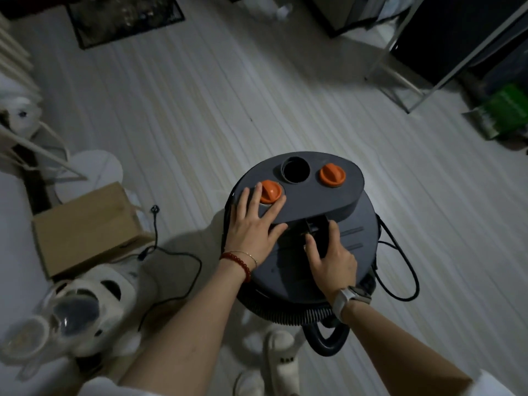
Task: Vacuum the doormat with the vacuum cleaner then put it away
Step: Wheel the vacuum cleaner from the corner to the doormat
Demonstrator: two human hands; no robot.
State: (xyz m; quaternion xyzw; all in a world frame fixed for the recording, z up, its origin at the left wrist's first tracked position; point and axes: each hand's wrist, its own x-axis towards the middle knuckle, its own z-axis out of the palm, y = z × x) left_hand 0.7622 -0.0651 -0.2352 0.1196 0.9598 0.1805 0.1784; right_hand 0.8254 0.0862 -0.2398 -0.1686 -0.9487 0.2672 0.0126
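**Both hands on the vacuum's lid**

The pale plank floor carries a dark doormat far off at the top left. The vacuum cleaner, a round grey drum, stands just before the person, its raised top bearing two orange knobs beside an open, dark hose port. A cardboard box sits left, contents hidden. The left hand lies flat, fingers spread beside one knob; the right hand curls its fingers around the black handle.
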